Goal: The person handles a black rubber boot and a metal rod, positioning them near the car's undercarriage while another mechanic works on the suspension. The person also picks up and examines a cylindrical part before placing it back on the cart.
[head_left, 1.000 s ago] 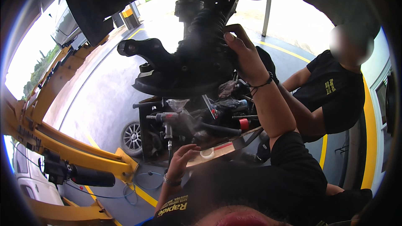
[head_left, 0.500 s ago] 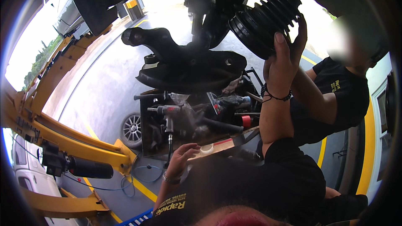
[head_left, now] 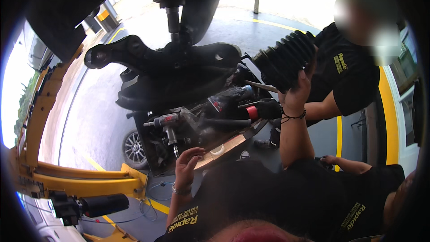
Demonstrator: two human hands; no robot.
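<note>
My right hand [head_left: 296, 90], raised at right of centre, grips a ribbed black rubber boot [head_left: 286, 60] from below and its right side. The boot is tilted, wide end to the lower left, apart from the vehicle parts. To its left hang a dark suspension arm [head_left: 116, 54] and a shaft [head_left: 173, 20]. My left hand [head_left: 186, 166] is low in front of the tool cart's near edge, fingers loosely apart and holding nothing. Closest to it is an impact wrench [head_left: 168, 125] lying on the cart [head_left: 154, 163], its hose fitting pointing toward the fingers.
A co-worker [head_left: 345, 76] stands at the right, a gloved hand [head_left: 268, 108] at the cart beside a red-banded tool. Another person's hand [head_left: 330, 159] shows at lower right. A yellow lift arm [head_left: 89, 175] crosses the left side. A wheel [head_left: 135, 148] rests by the cart.
My right hand has brought the boot down, away from the parts overhead. My view has shifted right. The co-worker's hand now reaches the cart, and another person's hand shows at lower right.
</note>
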